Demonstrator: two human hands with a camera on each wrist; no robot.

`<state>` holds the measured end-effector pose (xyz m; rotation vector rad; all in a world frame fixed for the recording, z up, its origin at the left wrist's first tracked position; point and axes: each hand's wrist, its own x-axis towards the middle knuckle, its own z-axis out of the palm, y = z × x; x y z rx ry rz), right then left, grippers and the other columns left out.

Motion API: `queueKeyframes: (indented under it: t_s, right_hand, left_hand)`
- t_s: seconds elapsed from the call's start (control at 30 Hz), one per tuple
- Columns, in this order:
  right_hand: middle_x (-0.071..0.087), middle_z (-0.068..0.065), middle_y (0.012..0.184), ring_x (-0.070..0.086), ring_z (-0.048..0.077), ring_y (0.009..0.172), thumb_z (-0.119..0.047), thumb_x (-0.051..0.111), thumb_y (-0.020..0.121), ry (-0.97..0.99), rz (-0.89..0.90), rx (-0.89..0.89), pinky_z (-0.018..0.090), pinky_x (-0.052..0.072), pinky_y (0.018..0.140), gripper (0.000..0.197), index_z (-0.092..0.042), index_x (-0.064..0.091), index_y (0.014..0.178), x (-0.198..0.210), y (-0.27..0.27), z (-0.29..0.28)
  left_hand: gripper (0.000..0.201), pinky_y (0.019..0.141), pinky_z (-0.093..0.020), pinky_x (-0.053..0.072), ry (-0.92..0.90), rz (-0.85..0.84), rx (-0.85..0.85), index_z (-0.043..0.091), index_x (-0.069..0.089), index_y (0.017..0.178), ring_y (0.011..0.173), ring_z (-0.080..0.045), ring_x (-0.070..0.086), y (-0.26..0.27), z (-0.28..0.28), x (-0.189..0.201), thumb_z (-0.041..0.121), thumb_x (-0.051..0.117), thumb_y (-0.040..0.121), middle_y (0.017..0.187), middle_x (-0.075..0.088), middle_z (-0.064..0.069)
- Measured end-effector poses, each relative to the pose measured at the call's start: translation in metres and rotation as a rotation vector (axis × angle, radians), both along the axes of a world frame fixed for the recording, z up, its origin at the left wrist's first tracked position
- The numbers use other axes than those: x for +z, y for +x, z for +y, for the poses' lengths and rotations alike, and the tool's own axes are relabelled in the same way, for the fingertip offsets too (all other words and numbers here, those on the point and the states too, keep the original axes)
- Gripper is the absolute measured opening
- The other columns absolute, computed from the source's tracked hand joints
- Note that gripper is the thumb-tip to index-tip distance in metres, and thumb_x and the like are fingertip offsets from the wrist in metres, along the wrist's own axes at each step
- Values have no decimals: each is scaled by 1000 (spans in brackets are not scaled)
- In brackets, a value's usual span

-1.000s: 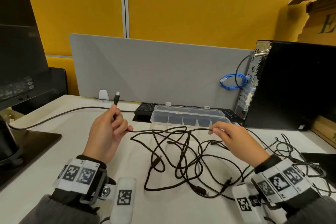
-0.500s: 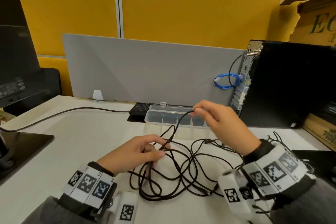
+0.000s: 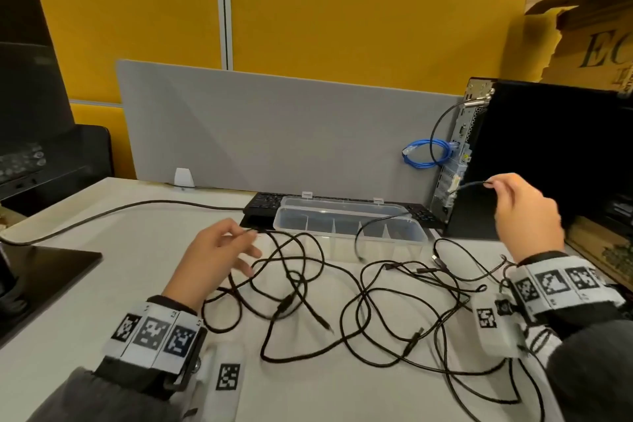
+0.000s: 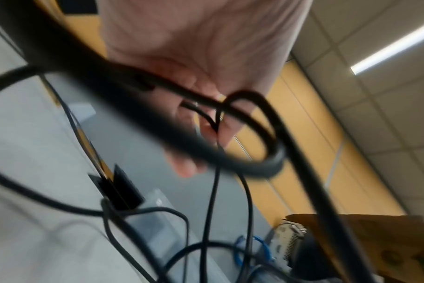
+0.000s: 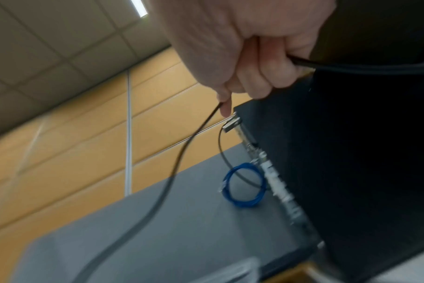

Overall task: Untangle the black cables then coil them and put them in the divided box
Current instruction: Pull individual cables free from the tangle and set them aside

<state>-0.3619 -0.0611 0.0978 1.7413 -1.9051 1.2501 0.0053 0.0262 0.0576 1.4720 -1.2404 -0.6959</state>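
Several black cables [image 3: 342, 301] lie tangled on the white table in front of the clear divided box [image 3: 342, 249], whose lid stands open behind it. My left hand [image 3: 245, 236] hovers at the tangle's left edge; thumb and forefinger pinch a thin black cable there, also seen in my left hand [image 4: 201, 118] in the left wrist view. My right hand [image 3: 493, 186] is raised at the right by the computer tower and grips one black cable [image 3: 411, 216], which sags leftward over the box with its end hanging. In the right wrist view this cable [image 5: 182, 153] runs through my curled fingers [image 5: 254, 80].
A black computer tower [image 3: 548, 164] with a blue coiled cable [image 3: 424, 154] stands right of the box. A keyboard [image 3: 263, 202] lies behind it, before a grey divider [image 3: 274, 134]. A monitor base [image 3: 44, 264] and a thick cable [image 3: 137, 208] are at left.
My right hand has swung right and up, drawing one cable out of the tangle. The left hand has shifted to the tangle's far left edge, and the cables now lie more spread out.
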Motion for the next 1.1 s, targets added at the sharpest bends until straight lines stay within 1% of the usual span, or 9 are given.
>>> queueKeyframes:
  t_s: [0.13,0.27,0.37,0.47,0.63,0.9,0.97,1.03,1.1]
  right_hand:
    - [57,10,94,57,30,80,-21,41,96,362,389,-202,40,51,70,34,-26,48,130,0,-3,12]
    - [22,0,146,29,26,130,-47,46,91,683,627,375,42,40,104,57,-47,20,142,-18,40,41]
    - [-5,-16,154,2,23,142,-60,48,85,1006,822,703,50,32,107,67,-56,10,139,-43,79,64]
    - [-10,-19,155,7,24,143,-62,41,88,1164,959,760,50,32,107,67,-54,1,141,-58,85,65]
    - [-9,-22,154,20,16,142,-47,40,94,1236,940,651,37,25,112,60,-53,4,142,-53,38,42]
    - [23,-9,154,24,15,140,-31,48,95,1362,914,372,32,17,114,51,-32,32,143,-26,6,14]
    - [40,-6,143,35,14,132,-25,49,94,1323,840,348,29,25,111,40,-28,48,134,-24,1,5]
    - [53,-7,113,48,13,110,-21,47,93,1242,808,273,19,38,92,20,-24,60,108,-25,-7,-1]
    - [49,-11,89,46,13,93,-23,41,94,1197,860,148,15,36,72,17,-30,46,79,-30,-15,-2]
  left_hand:
    - [26,52,-29,40,-39,10,233,9,47,84,42,-23,47,23,-4,2,33,45,95,62,66,-7]
    - [29,68,-33,38,-62,-90,324,13,47,84,58,-20,48,22,-4,2,37,39,96,60,61,-9]
    - [29,67,-34,36,-56,-133,312,15,46,80,63,-21,51,17,-4,1,38,38,96,58,59,-8]
    - [29,59,-31,37,-59,-139,319,14,49,81,58,-21,47,17,-3,1,38,40,95,60,56,-8]
    - [31,59,-30,37,-67,-123,327,10,51,86,63,-20,49,18,-2,3,38,42,95,65,56,-9]
    - [30,62,-31,39,-91,-129,294,11,52,87,62,-19,49,17,-2,2,38,42,95,64,55,-9]
    - [29,59,-29,38,-103,-128,312,11,52,88,62,-19,49,18,-1,2,37,42,95,64,54,-9]
    - [28,58,-29,38,-123,-116,352,11,52,89,64,-19,49,21,0,4,37,41,96,66,55,-9]
    - [27,64,-32,37,-152,-98,399,13,52,92,65,-18,49,25,1,7,36,41,96,68,54,-9]
